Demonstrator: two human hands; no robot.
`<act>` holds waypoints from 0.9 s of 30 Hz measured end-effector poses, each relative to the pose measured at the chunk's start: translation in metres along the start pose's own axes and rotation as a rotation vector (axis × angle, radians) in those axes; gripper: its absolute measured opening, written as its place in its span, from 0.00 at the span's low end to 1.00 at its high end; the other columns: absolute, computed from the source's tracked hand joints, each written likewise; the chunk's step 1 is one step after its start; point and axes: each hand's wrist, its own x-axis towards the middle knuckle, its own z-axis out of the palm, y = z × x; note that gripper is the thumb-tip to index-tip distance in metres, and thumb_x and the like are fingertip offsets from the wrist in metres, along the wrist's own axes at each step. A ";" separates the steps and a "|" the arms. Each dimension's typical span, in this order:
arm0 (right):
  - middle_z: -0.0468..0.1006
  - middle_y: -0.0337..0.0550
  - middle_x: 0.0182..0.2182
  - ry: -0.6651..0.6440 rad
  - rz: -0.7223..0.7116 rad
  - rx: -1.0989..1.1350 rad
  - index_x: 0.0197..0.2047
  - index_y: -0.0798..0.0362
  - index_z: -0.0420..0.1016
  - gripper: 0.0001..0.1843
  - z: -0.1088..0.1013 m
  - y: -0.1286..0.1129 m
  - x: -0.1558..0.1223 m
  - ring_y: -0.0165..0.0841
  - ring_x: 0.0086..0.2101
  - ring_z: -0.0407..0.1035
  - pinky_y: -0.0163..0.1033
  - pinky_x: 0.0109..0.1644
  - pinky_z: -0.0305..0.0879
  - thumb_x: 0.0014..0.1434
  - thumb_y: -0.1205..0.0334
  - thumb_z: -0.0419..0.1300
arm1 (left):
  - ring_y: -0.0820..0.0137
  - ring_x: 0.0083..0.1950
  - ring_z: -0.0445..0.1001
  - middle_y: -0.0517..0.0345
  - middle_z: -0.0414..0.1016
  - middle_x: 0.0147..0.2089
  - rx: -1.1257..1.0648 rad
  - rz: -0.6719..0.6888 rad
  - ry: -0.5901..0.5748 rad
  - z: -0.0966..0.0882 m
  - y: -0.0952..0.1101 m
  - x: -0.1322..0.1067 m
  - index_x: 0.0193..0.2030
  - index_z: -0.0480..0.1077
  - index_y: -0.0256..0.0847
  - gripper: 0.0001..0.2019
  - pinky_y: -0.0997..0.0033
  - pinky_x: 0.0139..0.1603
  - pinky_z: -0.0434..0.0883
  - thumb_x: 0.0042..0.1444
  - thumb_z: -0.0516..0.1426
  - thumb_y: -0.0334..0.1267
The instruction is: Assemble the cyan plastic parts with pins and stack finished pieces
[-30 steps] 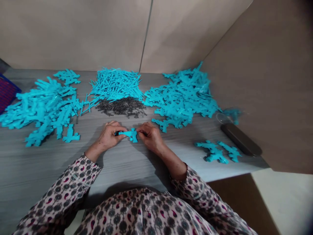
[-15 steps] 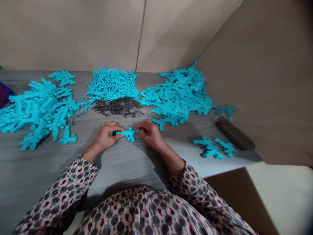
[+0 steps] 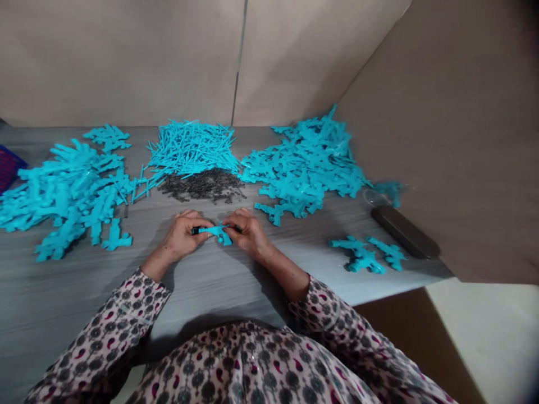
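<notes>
Right hand (image 3: 249, 233) neared left hand (image 3: 182, 234), both pinching the crosswise, left-pointing blue piece (image 3: 218, 230).

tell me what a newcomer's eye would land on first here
Probably the bright turquoise heaps along the grey table: chunky pieces at left, thin sticks at centre back and more shaped pieces at right. Then the small turquoise gun-shaped piece at front centre, between the left hand gripping one end and the right hand at the other.
</notes>
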 end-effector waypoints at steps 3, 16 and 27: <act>0.73 0.38 0.25 -0.019 0.016 -0.042 0.34 0.51 0.81 0.04 0.004 0.001 0.001 0.34 0.32 0.66 0.42 0.44 0.59 0.55 0.69 0.65 | 0.65 0.38 0.71 0.56 0.75 0.31 -0.005 -0.008 0.001 0.000 0.001 0.000 0.38 0.81 0.46 0.05 0.66 0.41 0.66 0.53 0.65 0.35; 0.73 0.43 0.31 -0.062 0.040 -0.064 0.29 0.52 0.78 0.09 0.005 -0.004 -0.002 0.36 0.37 0.66 0.43 0.44 0.58 0.60 0.70 0.61 | 0.66 0.37 0.72 0.56 0.77 0.32 -0.033 0.028 0.004 0.002 -0.002 0.001 0.37 0.81 0.46 0.05 0.66 0.40 0.67 0.53 0.65 0.36; 0.74 0.43 0.32 0.000 -0.029 -0.027 0.35 0.51 0.78 0.06 0.003 -0.002 -0.004 0.38 0.38 0.67 0.44 0.46 0.62 0.59 0.69 0.60 | 0.66 0.35 0.72 0.56 0.75 0.30 -0.016 0.021 -0.008 0.000 0.000 0.003 0.36 0.82 0.45 0.04 0.67 0.40 0.68 0.53 0.65 0.37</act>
